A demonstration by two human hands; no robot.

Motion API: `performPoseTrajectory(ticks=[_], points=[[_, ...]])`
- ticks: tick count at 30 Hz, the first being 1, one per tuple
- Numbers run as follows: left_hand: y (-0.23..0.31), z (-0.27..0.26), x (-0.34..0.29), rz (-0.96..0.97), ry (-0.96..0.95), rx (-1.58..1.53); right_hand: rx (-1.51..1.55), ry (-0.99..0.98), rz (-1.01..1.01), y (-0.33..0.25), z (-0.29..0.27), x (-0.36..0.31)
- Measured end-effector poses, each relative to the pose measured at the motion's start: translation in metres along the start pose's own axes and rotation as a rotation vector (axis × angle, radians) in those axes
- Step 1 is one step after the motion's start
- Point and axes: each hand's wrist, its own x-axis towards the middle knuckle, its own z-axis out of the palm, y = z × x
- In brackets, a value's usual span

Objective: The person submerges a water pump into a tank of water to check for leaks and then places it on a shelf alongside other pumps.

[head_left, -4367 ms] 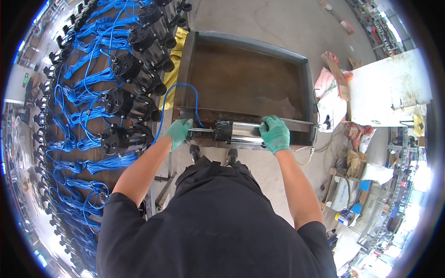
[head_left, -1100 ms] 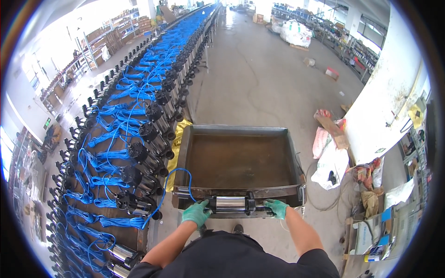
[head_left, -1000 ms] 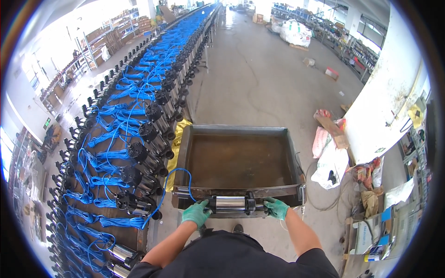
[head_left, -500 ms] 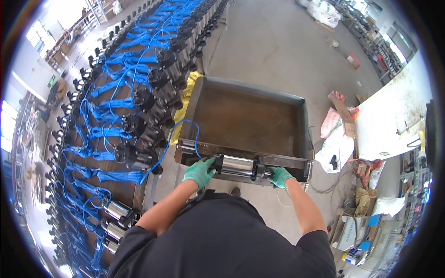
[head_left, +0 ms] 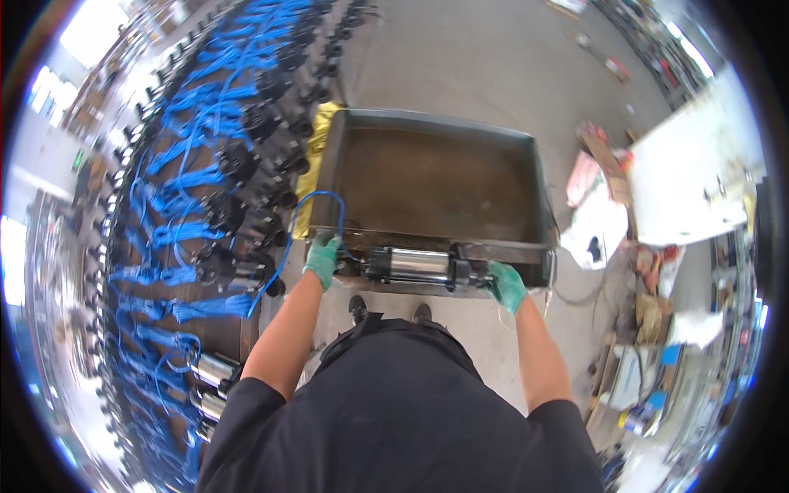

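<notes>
A submersible pump (head_left: 419,266) with a bright steel barrel and black ends lies across the near ledge of a steel tank (head_left: 460,123). My right hand (head_left: 507,286), in a green glove, is closed at the pump's narrow right end. My left hand (head_left: 323,260), gloved the same, is at the ledge's left end, apart from the black left end of the pump. It covers the place where a small metal cylinder lay; blur hides its fingertips. A blue cable (head_left: 316,195) loops past my left hand toward the pumps on the left.
Rows of similar pumps (head_left: 230,209) with bundled blue cables fill the bench at left. Yellow sheeting (head_left: 322,135) lies along the tank's left side. White and pink sacks (head_left: 598,226), a white panel (head_left: 694,177) and boxes (head_left: 629,378) stand at right.
My left hand has moved off the pump's left end, up and left to the ledge's end. My right hand stays at the right end, and the pump has turned slightly. The view has shifted.
</notes>
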Motion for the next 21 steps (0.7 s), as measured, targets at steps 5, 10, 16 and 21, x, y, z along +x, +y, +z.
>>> performPoseTrajectory(ticks=[5,10,16,21], points=[[-0.015,-0.013,0.016,-0.101,-0.105,-0.222,-0.456,-0.268,-0.092,0.006,-0.010,0.009],[-0.044,-0.050,0.046,0.059,-0.219,-0.056,-1.638,-0.132,-0.332,-0.012,0.023,0.007],[0.017,0.006,-0.023,0.032,-0.165,0.050,-1.260,0.243,-0.171,-0.021,-0.015,-0.034],[0.079,0.024,-0.092,0.148,-0.514,-0.371,-1.025,0.585,-0.139,-0.017,-0.095,-0.041]])
